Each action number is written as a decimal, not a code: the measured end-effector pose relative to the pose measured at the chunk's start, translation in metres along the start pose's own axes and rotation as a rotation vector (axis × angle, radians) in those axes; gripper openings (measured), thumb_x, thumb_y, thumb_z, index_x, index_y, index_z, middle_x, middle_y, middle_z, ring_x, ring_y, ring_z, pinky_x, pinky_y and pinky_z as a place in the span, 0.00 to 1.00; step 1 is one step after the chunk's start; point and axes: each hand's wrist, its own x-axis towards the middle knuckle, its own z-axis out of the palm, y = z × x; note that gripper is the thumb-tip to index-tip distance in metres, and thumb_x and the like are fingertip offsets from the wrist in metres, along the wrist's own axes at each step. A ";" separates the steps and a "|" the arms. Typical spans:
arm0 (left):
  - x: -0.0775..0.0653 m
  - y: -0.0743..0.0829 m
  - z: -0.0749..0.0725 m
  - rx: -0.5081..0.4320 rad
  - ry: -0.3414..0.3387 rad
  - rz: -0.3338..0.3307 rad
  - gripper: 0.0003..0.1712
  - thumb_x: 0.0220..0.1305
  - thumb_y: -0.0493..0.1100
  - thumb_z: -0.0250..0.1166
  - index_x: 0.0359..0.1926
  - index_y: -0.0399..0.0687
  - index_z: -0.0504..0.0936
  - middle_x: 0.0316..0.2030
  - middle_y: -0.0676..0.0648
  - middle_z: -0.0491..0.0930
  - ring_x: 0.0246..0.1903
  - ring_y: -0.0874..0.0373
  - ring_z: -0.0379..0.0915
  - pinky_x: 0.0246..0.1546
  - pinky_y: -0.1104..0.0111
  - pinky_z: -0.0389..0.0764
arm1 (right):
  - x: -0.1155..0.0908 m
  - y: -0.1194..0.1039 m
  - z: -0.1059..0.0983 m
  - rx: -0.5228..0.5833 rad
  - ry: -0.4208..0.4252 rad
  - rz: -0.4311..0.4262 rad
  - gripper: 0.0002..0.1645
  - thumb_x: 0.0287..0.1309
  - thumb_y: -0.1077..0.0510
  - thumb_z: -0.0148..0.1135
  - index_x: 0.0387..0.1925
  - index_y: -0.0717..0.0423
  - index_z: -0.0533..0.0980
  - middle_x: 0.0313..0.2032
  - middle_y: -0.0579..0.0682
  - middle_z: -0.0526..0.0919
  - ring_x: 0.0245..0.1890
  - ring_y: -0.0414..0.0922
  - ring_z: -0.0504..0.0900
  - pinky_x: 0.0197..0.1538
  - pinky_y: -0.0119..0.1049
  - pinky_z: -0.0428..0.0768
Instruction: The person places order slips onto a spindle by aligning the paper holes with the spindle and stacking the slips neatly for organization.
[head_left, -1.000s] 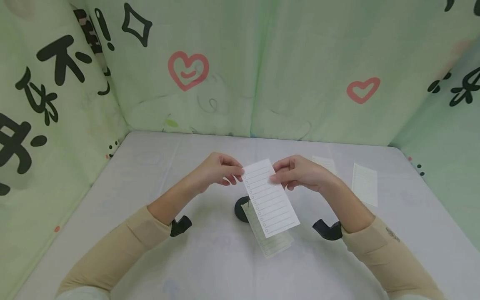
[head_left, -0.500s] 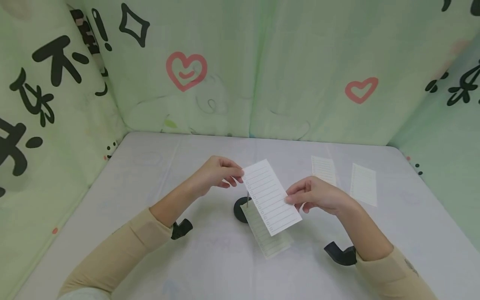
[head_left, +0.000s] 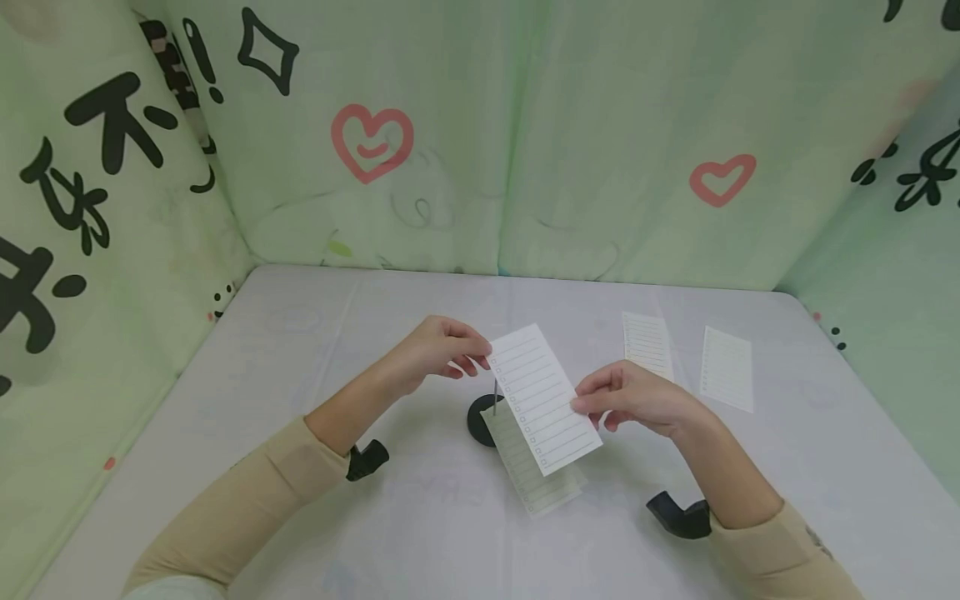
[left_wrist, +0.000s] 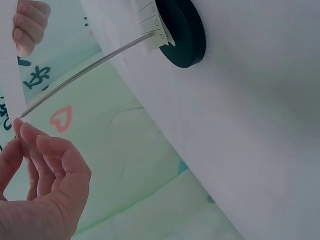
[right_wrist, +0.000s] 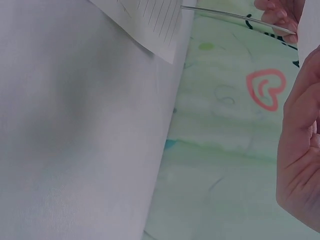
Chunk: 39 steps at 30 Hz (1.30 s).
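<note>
Both hands hold a white lined checklist sheet (head_left: 546, 408) tilted in the air over the table. Its upper left corner is pinched by my left hand (head_left: 444, 354), and its right edge by my right hand (head_left: 636, 400). Below stands a bill spike with a round black base (left_wrist: 192, 37) and a thin metal rod (left_wrist: 90, 67). In the left wrist view the rod's upper end meets the sheet's corner, right at the left fingertips (left_wrist: 19, 124). Lower down, pale lined sheets (head_left: 534, 493) sit on the rod close to the base, partly covered by the held sheet in the head view.
At the back right of the white-covered table (head_left: 405, 533) lie two more lined sheets, one (head_left: 647, 340) partly behind the right hand and another (head_left: 727, 371) farther right. Green printed curtains (head_left: 600, 125) enclose the table at the back and sides. A black curved mount (head_left: 681, 517) sits at the right wrist.
The right hand has slid down the sheet's right edge and outward, then stayed there. The left hand keeps its pinch on the corner and has shifted slightly down and right with the sheet.
</note>
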 end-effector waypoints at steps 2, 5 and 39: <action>0.000 -0.001 0.000 0.002 -0.002 -0.001 0.11 0.60 0.41 0.60 0.40 0.38 0.81 0.28 0.48 0.81 0.28 0.57 0.77 0.36 0.66 0.76 | 0.001 0.000 0.001 0.000 -0.002 0.001 0.06 0.54 0.61 0.62 0.32 0.59 0.81 0.26 0.47 0.84 0.23 0.40 0.76 0.25 0.29 0.70; 0.001 -0.003 -0.001 0.001 -0.009 -0.008 0.11 0.60 0.41 0.60 0.40 0.38 0.81 0.28 0.48 0.81 0.29 0.57 0.77 0.37 0.65 0.76 | 0.002 0.001 0.001 0.003 -0.004 0.005 0.06 0.54 0.61 0.62 0.32 0.59 0.81 0.26 0.47 0.83 0.23 0.40 0.76 0.25 0.29 0.70; 0.000 -0.012 -0.002 -0.046 -0.127 0.046 0.10 0.60 0.39 0.60 0.40 0.36 0.81 0.27 0.49 0.81 0.28 0.59 0.75 0.35 0.67 0.75 | 0.005 0.012 0.001 -0.027 -0.039 0.030 0.05 0.54 0.61 0.62 0.30 0.59 0.80 0.24 0.47 0.83 0.23 0.40 0.76 0.25 0.29 0.70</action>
